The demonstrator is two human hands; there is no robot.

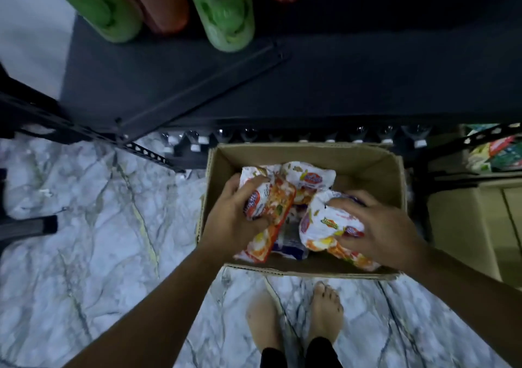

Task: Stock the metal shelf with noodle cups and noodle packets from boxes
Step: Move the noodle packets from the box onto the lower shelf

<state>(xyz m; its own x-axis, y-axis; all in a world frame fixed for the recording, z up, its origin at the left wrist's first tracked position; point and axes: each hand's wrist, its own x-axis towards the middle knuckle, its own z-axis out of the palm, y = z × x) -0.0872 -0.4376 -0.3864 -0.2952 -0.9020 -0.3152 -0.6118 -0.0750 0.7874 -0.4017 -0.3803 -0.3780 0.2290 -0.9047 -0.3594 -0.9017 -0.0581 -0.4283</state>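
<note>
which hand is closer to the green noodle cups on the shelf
Left. The left hand grips a packet at the box's left side, roughly in line with the green noodle cups; the right hand holds a second packet further right.

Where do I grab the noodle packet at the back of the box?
Come from straight above, because the box walls block the sides. The back packet lies loose and crumpled, and its right end is clear of the left hand. It is probably best to pinch that free end, or clasp across its puffy middle.
</note>
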